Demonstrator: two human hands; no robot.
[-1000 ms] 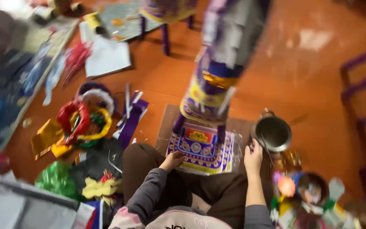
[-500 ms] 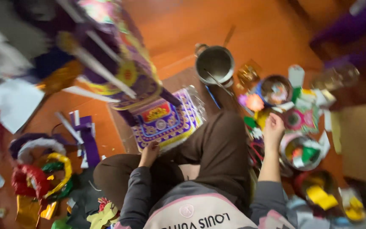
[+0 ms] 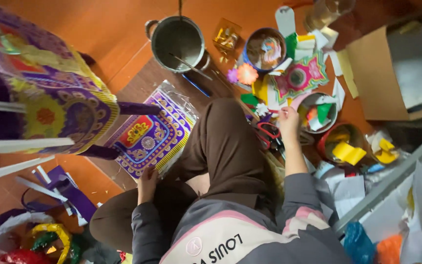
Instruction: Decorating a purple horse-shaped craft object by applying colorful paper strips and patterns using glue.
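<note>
I sit on the floor with my legs crossed in brown trousers. My left hand (image 3: 147, 182) grips the near edge of a purple and yellow patterned paper sheet (image 3: 153, 133) lying in front of my knee. My right hand (image 3: 289, 121) reaches out to the right over a heap of coloured paper scraps, between red-handled scissors (image 3: 268, 132) and a bowl of paper pieces (image 3: 318, 111). Its fingertips are curled and blurred, and I cannot tell whether they pinch anything. A large purple and yellow decorated paper lantern (image 3: 45, 102) on white sticks fills the upper left.
A metal pot (image 3: 177, 40) with a stick in it stands beyond the sheet. Round bowls (image 3: 264, 49) of cut paper, a star-shaped ornament (image 3: 299, 77), a red bowl with yellow paper (image 3: 344, 146) and a cardboard box (image 3: 382, 78) crowd the right. Purple strips (image 3: 69, 190) and tinsel lie at left.
My head has turned right, so the pot and bowls have shifted toward the centre. My right hand has moved forward over the paper scraps. My left hand stays on the sheet's edge.
</note>
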